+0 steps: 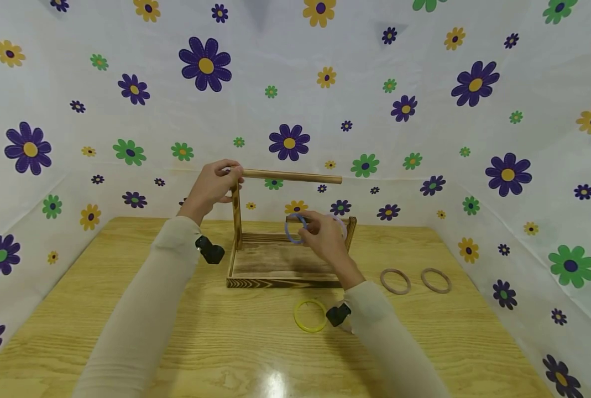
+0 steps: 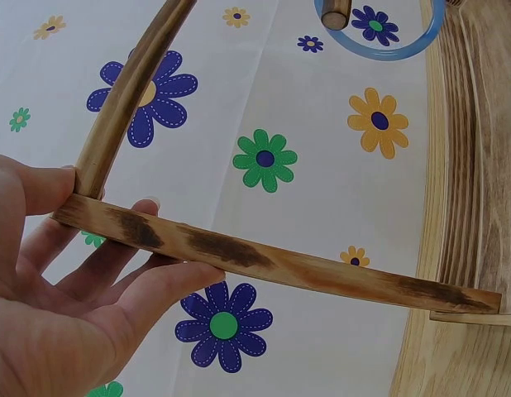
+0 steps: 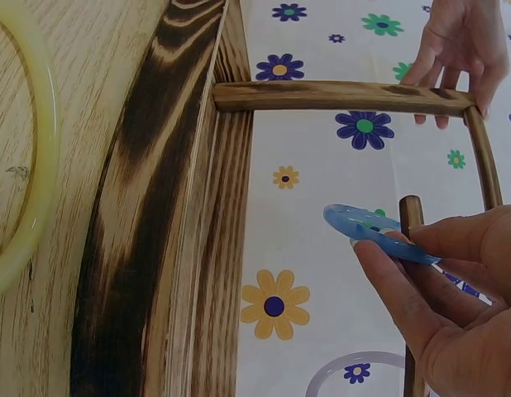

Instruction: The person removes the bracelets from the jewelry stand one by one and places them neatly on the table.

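Note:
In the head view a wooden bangle stand (image 1: pixel 280 283) has a base tray, a long upper rod (image 1: pixel 290 176) from its left post (image 1: pixel 237 215) and a lower rod (image 3: pixel 412 207) from its right post. My left hand (image 1: pixel 213 185) grips the left post's top corner, its thumb and fingers around the wood (image 2: pixel 198 244). My right hand (image 1: pixel 327 237) pinches a translucent blue bangle (image 3: pixel 355 222) between thumb and fingers. The bangle circles the lower rod close to its free end. Further along that rod hangs a pale lilac bangle (image 3: pixel 355 360), partly hidden by my right hand in the head view.
A yellow bangle (image 1: pixel 296 318) lies on the wooden table (image 1: pixel 215 354) in front of the stand. Two brownish bangles (image 1: pixel 383 282) rest to the right of it. Behind the table hangs a flower-print cloth (image 1: pixel 255 110).

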### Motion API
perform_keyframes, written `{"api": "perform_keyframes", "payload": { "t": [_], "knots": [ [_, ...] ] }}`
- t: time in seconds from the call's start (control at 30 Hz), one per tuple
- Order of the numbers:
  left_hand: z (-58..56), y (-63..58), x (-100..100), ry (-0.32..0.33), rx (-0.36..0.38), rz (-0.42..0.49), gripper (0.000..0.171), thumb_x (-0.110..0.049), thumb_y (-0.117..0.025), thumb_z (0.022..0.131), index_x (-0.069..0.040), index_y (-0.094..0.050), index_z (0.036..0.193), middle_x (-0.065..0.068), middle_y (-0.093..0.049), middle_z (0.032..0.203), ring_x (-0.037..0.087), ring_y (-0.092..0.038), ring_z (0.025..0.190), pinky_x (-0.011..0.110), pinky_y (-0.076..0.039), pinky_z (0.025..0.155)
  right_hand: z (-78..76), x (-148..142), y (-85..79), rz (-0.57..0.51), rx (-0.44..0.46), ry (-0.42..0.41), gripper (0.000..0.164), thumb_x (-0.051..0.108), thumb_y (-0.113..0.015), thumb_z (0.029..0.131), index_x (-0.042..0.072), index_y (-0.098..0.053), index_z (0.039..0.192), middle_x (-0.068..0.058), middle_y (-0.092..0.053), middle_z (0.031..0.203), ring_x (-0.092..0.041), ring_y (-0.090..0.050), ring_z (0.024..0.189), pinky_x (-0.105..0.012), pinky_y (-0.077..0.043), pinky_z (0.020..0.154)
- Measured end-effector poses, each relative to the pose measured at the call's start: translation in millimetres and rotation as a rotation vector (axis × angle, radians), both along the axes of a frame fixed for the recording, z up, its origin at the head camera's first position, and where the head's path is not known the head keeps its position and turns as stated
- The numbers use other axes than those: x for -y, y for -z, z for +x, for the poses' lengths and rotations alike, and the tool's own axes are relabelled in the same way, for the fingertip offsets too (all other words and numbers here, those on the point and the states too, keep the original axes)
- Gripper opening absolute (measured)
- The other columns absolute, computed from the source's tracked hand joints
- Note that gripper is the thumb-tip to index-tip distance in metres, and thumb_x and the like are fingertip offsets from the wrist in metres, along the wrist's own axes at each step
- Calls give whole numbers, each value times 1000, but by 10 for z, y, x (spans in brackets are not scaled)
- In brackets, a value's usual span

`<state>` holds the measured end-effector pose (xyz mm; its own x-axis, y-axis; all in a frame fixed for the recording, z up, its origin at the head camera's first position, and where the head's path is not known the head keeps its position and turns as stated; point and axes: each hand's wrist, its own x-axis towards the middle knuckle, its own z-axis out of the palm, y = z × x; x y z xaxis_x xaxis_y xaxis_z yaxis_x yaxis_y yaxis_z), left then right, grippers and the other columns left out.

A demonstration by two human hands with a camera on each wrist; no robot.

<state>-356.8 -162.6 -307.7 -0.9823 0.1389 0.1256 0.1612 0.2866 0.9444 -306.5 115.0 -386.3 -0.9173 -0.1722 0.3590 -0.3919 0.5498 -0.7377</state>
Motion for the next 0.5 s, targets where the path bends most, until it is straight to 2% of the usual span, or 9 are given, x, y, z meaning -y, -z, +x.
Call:
{"api": "perform_keyframes", "payload": {
  "t": [0.2, 0.5],
  "knots": [
    [-5, 2, 3, 3, -1, 2, 44, -40, -52, 108, -14, -55, 144, 3, -66, 113, 23, -64, 112, 58, -55, 102, 6, 28, -14, -7, 30, 8, 41, 2, -69, 96, 5, -66, 136, -24, -77, 94, -40, -77, 82, -30, -63, 65],
    [2, 7, 10, 8, -3, 2, 46, -40, -52, 108, -14, -54, 145, 4, -66, 114, 23, -64, 113, 58, -55, 101, 5, 80, -17, -14, 62, 22, 41, 2, -68, 97, 8, -67, 137, -22, -77, 97, -32, -77, 84, -30, -63, 68]
  ]
}}
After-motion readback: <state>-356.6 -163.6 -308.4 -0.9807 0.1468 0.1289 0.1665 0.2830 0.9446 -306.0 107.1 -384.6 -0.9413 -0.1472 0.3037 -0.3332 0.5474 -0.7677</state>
